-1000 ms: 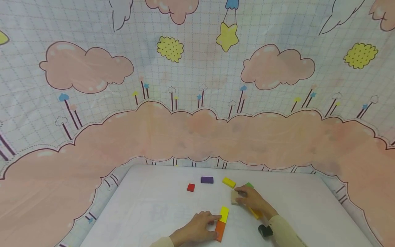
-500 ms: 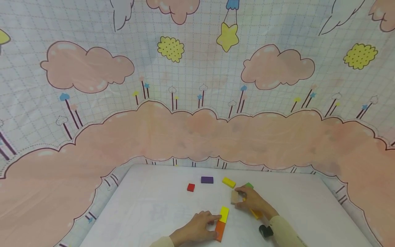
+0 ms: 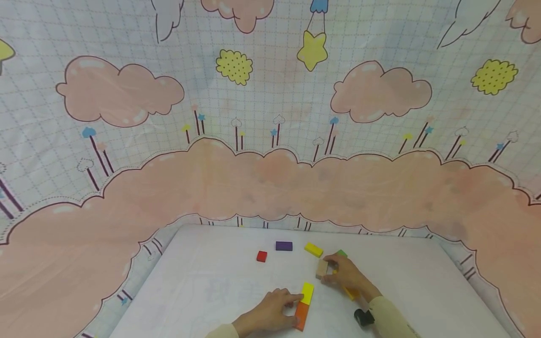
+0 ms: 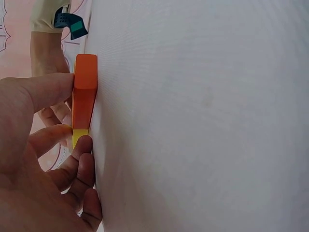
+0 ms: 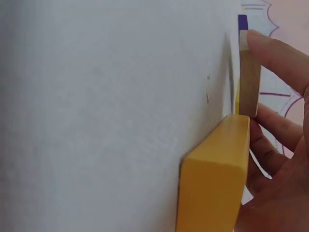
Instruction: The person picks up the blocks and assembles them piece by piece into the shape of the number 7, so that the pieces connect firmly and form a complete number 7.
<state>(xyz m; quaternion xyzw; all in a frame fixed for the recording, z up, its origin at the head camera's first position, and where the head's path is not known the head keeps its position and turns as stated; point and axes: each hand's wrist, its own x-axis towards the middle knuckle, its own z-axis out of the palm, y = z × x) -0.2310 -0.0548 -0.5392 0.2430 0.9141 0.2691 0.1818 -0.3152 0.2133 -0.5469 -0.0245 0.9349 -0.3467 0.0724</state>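
Observation:
My left hand (image 3: 272,310) lies over two rectangular blocks laid end to end. Its thumb rests on the orange block (image 3: 302,316), while the index fingertip touches the yellow block (image 3: 307,293). In the left wrist view, the other fingers curl loosely beside the yellow block. Farther off, my right hand (image 3: 346,273) pinches a plain wooden block (image 3: 322,269) by its two ends, between thumb and forefinger. Seen from the right wrist, the wooden block (image 5: 249,79) is close to the white tabletop; whether it touches is unclear. An orange-yellow block (image 5: 212,183) lies beneath the right hand.
At the back lie a red block (image 3: 261,257), a purple block (image 3: 284,246) and another yellow block (image 3: 313,249). A green block (image 3: 342,253) is partly covered by my right hand. A dark device (image 3: 363,317) is on my right wrist. The table (image 3: 203,277) is white.
My right thumb has shifted to the near end of the wooden block, which has turned slightly. The left hand and the two blocks under it stay where they were.

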